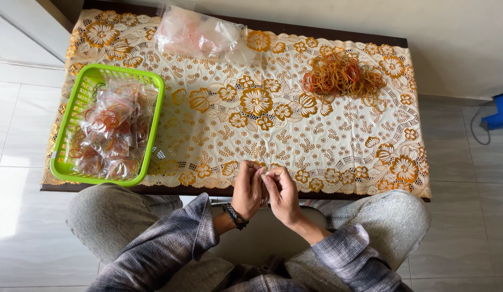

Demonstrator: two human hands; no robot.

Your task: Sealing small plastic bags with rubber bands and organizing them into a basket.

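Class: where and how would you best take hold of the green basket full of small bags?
Probably grip the green basket by its bare right rim, reaching in from the table's open middle. The rim stands clear above the small bags, and the left hand is nearest that side.

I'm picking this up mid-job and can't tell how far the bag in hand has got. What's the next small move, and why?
Probably finish working open the small clear bag pinched between left hand and right hand, then reach the right hand to the loose rubber bands. The fingertips meet at the table's near edge, the bag looks flat and empty, and the green basket already holds filled bags.
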